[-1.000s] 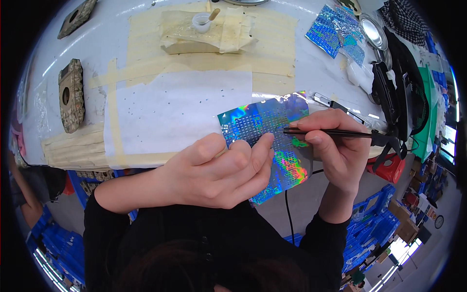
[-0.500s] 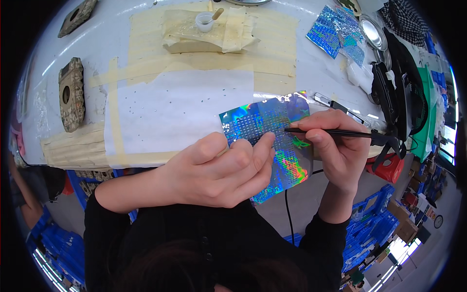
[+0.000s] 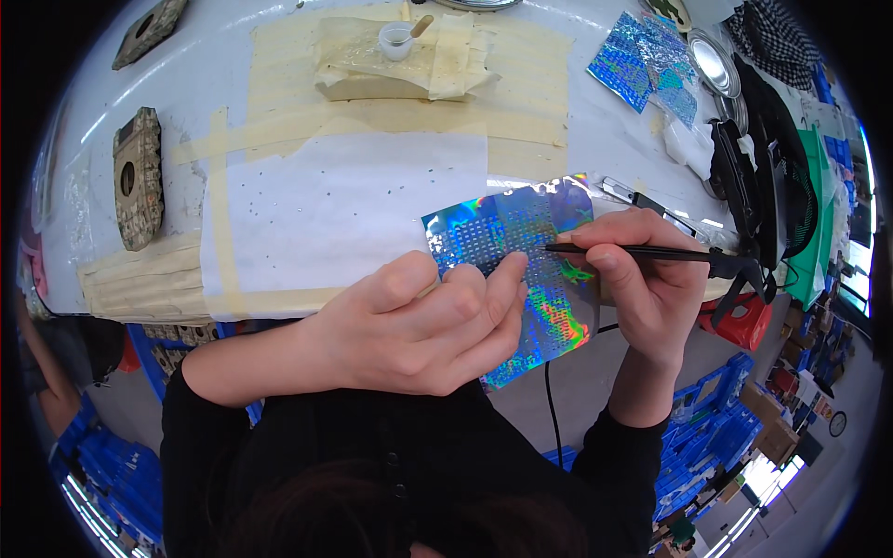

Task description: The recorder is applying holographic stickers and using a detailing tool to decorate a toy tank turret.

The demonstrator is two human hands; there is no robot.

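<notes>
Holding black tweezers [image 3: 642,252] at a holographic sheet [image 3: 551,312]

The right hand [image 3: 659,288] is clamped on the tweezers, thumb and fingers pinching the shaft; their tip points left, at the middle of the sheet, though contact cannot be made out. The left hand [image 3: 419,325] lies over the sheet's left side, fingers bent, one fingertip near the tweezer tip; whether it grips the sheet cannot be told. The sheet, dotted with rows of small shapes, sits tilted between the hands at the near edge of the surface [image 3: 209,70]. Beyond the left hand, white paper [image 3: 344,219] carries scattered specks. Farther back stands a small cup [image 3: 396,44] with a wooden stick [image 3: 422,26].
</notes>
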